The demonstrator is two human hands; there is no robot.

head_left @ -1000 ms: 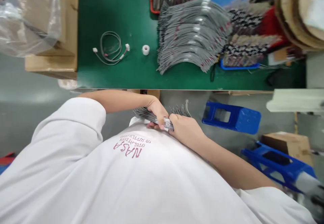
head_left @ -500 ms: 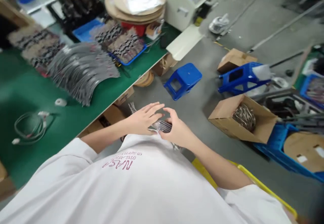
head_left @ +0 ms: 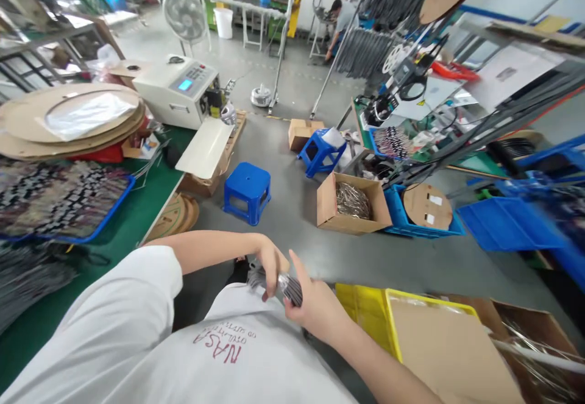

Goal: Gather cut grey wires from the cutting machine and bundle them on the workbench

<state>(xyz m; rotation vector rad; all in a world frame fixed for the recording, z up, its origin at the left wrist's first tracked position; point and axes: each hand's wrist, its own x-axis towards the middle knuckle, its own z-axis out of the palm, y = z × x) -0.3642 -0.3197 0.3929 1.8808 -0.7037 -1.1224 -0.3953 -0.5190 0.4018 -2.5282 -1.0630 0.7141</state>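
A bundle of grey cables is held between my hands, just in front of the white shirt. My right hand grips the bundle from the right, thumb below it and index finger raised. My left hand is at the bundle's left part, its fingers bent down over the cables. A shiny clear band or wrap sits round the bundle between the two hands. The far ends of the cables are hidden behind my hands and the shirt.
A green table at left bears a blue tray of cables and a machine. Ahead stand a blue stool and a carton of cables. A yellow crate is at right. A person crouches far back.
The view has turned right and up, showing the fan, racks and another person. My left hand's spread fingers have curled down onto the cable bundle.
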